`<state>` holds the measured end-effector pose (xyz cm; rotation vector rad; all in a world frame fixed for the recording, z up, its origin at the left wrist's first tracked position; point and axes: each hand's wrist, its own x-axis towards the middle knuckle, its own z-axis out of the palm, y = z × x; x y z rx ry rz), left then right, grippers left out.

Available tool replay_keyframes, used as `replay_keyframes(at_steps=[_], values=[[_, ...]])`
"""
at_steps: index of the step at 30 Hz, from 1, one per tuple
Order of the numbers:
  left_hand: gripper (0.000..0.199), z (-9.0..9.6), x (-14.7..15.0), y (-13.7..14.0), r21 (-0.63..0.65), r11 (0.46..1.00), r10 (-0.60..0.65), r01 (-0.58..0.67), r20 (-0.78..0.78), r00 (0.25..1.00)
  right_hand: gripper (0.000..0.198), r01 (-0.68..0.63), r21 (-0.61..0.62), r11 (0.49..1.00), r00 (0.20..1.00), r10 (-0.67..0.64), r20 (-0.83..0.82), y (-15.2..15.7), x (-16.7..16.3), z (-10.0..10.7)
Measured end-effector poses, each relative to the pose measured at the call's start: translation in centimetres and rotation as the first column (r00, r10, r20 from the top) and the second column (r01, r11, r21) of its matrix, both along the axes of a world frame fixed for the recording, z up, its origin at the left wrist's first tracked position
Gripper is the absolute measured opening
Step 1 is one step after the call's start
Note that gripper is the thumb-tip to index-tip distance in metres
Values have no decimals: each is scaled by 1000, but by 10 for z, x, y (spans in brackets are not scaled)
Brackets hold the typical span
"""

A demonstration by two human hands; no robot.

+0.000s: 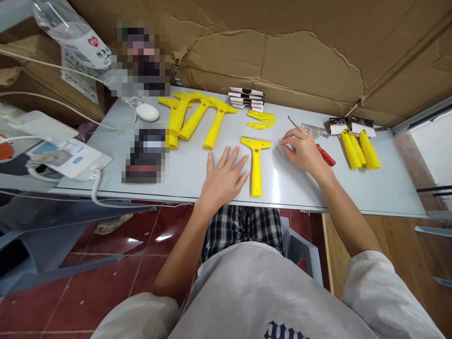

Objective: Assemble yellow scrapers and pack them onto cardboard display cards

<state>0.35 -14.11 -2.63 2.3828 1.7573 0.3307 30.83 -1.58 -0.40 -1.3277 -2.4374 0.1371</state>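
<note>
Near front edge of desk [187,179], mid, I'm seeing, remotely, yellow T-handle [256,172] lying unheld betw. hands. L hand [224,181] is resting flat, fingers spread; R hand [303,149] is sitting w/ fingers curled, can't tell if pinching smth. Poss. trouble: R wrist nudging red tool [325,155], rolling it; L thumb bumping T-handle askew.

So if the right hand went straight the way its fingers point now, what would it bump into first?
The right hand would probably bump the crossbar of the yellow scraper beside it. I can't tell how high that hand is, so it might pass over.
</note>
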Motion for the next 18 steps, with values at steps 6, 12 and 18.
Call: replay_keyframes(at_steps=[6,12,18], values=[[60,-1,0,-1,25,1000,-10,10,19,1000,37,-77,-73,994,997,75,-28,13,-31,4],[60,-3,-1,-1,41,999,-15,14,34,999,39,-136,-43,990,991,135,-15,22,-44,-2],[62,2,-2,-3,38,998,-50,49,31,998,39,-132,-31,991,991,133,10,21,-46,-8]])
